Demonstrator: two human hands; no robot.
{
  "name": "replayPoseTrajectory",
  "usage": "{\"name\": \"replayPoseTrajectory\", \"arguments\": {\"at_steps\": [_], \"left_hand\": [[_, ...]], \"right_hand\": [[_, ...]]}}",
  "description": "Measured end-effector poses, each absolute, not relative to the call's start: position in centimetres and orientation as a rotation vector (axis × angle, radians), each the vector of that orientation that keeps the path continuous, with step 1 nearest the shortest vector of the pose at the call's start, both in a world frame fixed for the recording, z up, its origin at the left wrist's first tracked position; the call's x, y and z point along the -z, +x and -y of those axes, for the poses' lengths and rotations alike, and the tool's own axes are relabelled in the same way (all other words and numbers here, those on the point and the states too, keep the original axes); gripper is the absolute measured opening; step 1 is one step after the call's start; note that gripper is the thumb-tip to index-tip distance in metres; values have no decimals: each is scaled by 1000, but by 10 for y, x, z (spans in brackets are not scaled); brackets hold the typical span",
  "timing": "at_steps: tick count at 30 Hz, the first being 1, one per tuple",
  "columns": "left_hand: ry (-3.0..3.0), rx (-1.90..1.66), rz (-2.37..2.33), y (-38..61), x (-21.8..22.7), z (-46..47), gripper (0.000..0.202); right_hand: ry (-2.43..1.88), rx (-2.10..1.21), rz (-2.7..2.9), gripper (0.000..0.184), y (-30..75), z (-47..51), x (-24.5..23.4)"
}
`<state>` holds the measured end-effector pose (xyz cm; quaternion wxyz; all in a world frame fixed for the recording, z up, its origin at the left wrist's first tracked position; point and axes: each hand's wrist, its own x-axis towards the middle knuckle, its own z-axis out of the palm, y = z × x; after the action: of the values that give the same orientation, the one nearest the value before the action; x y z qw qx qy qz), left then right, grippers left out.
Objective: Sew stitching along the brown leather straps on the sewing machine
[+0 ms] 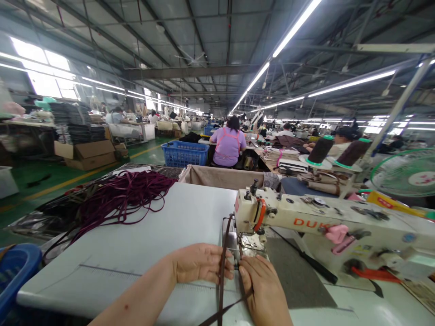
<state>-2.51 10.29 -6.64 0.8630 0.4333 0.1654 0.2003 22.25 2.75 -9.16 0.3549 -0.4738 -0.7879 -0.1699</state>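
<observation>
Basically, the narrow dark-brown flat strip (pixel 221 280) lies between both hands, long axis running from just left of the head of the cream sewing machine (pixel 288 222) back toward the wearer. Left hand (pixel 199 263) nearer: strip crosses its half-curled fingers; pinch or just resting, can't make out. Right hand (pixel 265 287) palm-down by the needle area, fingers together; a second dark length crosses the first low down and runs to this hand. Its grip is hidden.

Surface: smooth pale tabletop (pixel 163 235) with printed ruler marks, heap of thin burgundy straps (pixel 125 194) at far left.

Room: large workshop, strip lights, seated person in purple top (pixel 227 147) ahead, blue plastic crate (pixel 185 155) alongside.
</observation>
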Motion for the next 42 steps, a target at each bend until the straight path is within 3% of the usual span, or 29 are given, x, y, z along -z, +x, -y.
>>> {"name": "replayPoseTrajectory", "arguments": {"at_steps": [11, 26, 31, 42], "left_hand": [[853, -539, -377, -24, 70, -103, 34], [942, -398, -323, -25, 66, -103, 56], [925, -474, -372, -25, 67, -104, 45], [895, -481, -386, -24, 66, -103, 46]], "right_hand": [[-1200, 445, 2023, 29, 223, -28, 88], [-1168, 493, 2037, 30, 225, -30, 94], [-1166, 501, 2036, 30, 226, -30, 95], [-1162, 492, 2019, 32, 224, -31, 92]]}}
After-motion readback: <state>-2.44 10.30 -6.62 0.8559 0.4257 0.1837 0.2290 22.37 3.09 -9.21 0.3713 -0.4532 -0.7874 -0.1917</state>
